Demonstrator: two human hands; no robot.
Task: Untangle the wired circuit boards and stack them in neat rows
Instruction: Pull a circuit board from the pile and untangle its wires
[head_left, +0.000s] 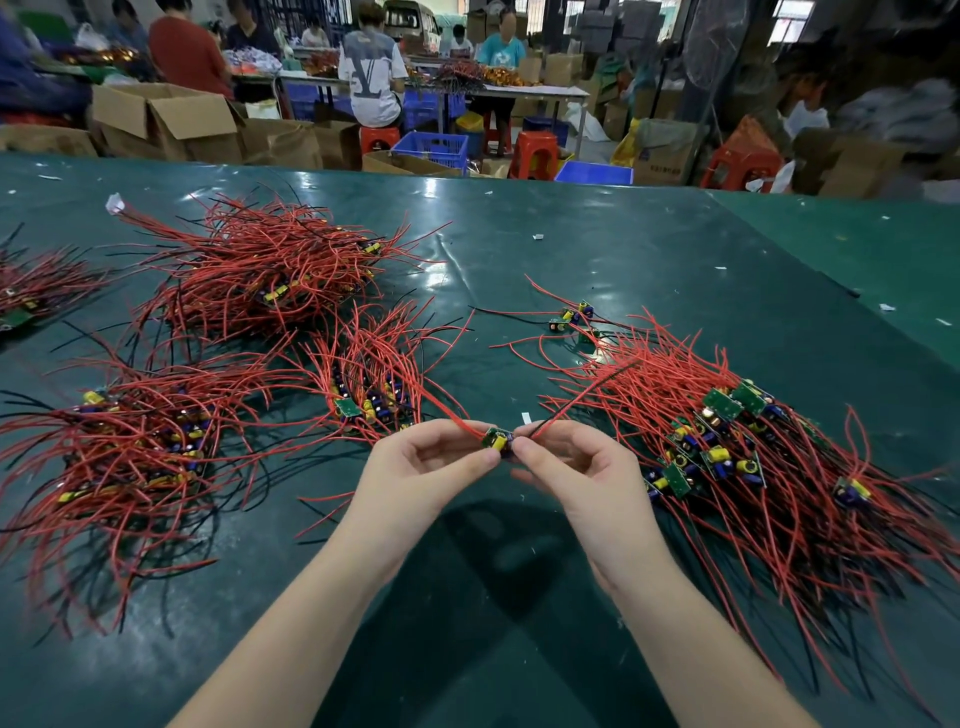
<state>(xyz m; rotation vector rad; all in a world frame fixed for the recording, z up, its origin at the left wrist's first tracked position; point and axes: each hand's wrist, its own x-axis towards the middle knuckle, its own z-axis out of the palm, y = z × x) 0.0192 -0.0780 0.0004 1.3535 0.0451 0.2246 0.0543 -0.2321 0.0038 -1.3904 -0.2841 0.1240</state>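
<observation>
Both hands meet mid-table: left hand (421, 462) and right hand (576, 467) pinch one small circuit board (497, 441), red wires trailing off both sides. Tangled pile (753, 457) right, sorted bundles (363, 374) left on green table (519, 597). Blue crates (434, 148) and open cardboard boxes (166, 122) behind; contents not visible.

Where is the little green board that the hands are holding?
In the head view, the little green board sits low in the middle, pinched between the left hand and right hand, above the green table, between wire piles.

Workshop floor behind a green-covered table (571, 249)

Cardboard boxes (166, 122), red stools (535, 153) and blue crates (434, 148) crowd the background; windows (787, 21) glow at the far wall.
</observation>
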